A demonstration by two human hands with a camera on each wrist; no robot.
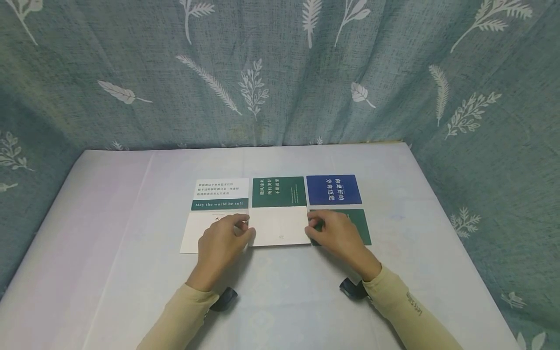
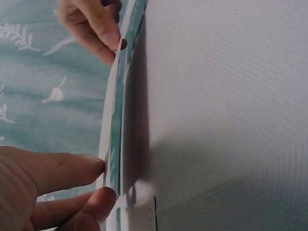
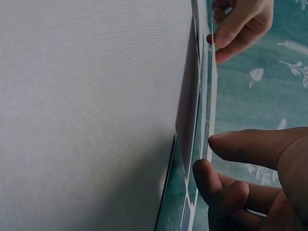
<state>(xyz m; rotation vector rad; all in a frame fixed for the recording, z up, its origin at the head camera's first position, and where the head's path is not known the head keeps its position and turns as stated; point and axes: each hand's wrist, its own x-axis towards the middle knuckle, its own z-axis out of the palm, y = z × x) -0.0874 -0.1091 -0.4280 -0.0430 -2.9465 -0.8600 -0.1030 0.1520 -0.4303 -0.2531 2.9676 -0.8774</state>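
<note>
Fingers [image 1: 245, 232] apparently on blank cream card [image 1: 280, 226]

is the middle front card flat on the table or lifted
Lifted slightly: both wrist views show the white card bowed off the table, pinched at its ends by the left hand and right hand.

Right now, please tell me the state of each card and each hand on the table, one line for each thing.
White middle card: front row, blank side up, pinched at both side edges.
Left hand: fingers pinch its left edge.
Right hand: fingers pinch its right edge.
White left card: flat, partly under the left hand.
Green front card: flat, partly under the right hand.
Soft-world card: flat, text up.
Green back card: flat, text up.
Blue card: flat, text up.
</note>
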